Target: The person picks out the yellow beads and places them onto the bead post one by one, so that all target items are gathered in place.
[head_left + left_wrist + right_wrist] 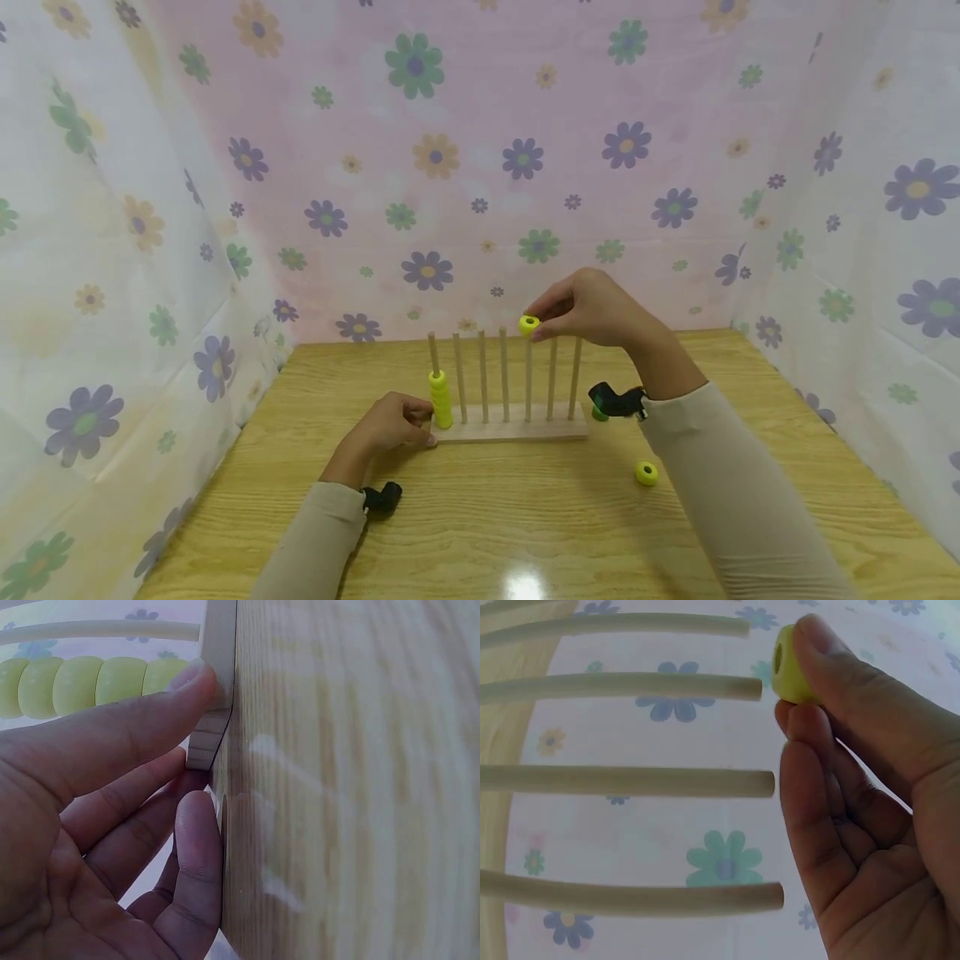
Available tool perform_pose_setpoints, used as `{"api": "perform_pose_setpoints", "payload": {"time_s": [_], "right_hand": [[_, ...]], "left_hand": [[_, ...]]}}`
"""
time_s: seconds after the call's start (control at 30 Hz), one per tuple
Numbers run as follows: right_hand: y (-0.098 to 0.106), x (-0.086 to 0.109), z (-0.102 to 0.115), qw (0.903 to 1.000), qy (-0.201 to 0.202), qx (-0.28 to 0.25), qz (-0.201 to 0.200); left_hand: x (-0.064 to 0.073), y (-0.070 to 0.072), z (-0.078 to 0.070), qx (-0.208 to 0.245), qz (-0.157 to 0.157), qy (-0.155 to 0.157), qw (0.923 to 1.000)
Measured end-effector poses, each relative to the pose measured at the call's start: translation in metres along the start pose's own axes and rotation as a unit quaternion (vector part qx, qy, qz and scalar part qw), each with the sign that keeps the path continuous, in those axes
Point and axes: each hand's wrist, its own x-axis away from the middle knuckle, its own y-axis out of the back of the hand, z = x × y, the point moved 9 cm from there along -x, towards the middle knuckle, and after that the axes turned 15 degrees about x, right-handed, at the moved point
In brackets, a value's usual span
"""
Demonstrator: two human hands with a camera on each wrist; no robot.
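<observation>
A wooden peg rack [517, 431] with a row of several upright pegs stands on the table. My left hand [393, 423] grips the left end of its base; in the left wrist view the thumb [176, 701] lies along the base beside the beads. A stack of yellow beads [441, 402] fills the lower part of the leftmost peg. Over the right half of the rack, my right hand [596, 308] pinches one yellow bead [795, 684] between thumb and fingers. The bead is at the tip of a peg [705, 686], its hole facing the peg end.
A loose yellow bead [647, 479] lies on the table [480, 517] to the right of the rack. Partly hidden behind the right wrist's black camera mount [618, 400] is a green piece [600, 413]. Flower-printed cloth [480, 108] encloses the back and sides.
</observation>
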Motion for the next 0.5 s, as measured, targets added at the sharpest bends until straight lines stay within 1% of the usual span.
{"api": "perform_pose_setpoints", "payload": {"time_s": [0.17,0.33,0.5], "right_hand": [[-0.003,-0.008,0.008,0.9999,0.006,0.002,-0.010],[-0.009,-0.014,0.015,0.9998,0.017,-0.002,-0.006],[-0.013,-0.019,0.020,0.9999,0.013,-0.008,-0.002]], "left_hand": [[-0.001,0.001,-0.001,0.001,0.001,-0.001,1.0000],[0.000,0.001,0.000,-0.001,0.004,-0.002,1.0000],[0.000,0.000,0.000,0.000,0.004,0.001,1.0000]]}}
